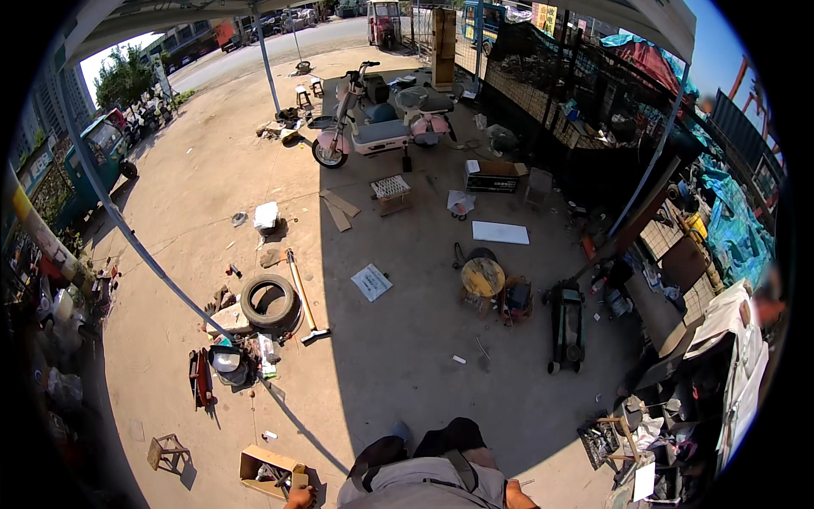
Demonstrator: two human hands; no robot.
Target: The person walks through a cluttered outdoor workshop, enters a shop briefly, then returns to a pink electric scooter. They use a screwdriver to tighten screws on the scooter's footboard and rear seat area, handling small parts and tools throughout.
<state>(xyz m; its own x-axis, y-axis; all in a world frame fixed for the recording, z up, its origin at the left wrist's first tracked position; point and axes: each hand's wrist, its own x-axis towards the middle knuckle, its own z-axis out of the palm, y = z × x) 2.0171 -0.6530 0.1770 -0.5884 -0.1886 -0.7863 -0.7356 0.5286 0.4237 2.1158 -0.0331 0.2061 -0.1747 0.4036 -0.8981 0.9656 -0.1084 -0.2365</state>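
box [248, 466] is on the slab [407, 360], near side, left of the person's lap; small wood stool [169, 452] sits farther toward the slab's left edge. box top open, dark tools [273, 472] inside, lying loose against each other.

left hand [300, 497]: at the box's near right corner, fingers look curled. can't tell if it's gripping a tool or the box rim, or just hovering over it; too small. right hand: can't tell, only a bit of bare arm [519, 496] shows right of the lap, bottom of view cuts it off.

box edges: left and far walls visible, near right corner overlapped by the hand. red toolbox [200, 379] and dark bucket [227, 363] lie beyond the box, toward the slab's far edge. past those, tyre [247, 301] flat, yellow-handled bar [298, 293] just beside it.

room: widest gap runs up the middle of the slab, between bar and round stool [482, 276]; paper sheet [371, 282] lies in it. green floor jack [566, 327] bounds it on the right, pink scooter [381, 133] toward the far edge. scrap pile [649, 437] crowds the slab's near right corner. canopy pole [153, 244] stands left of the tyre.
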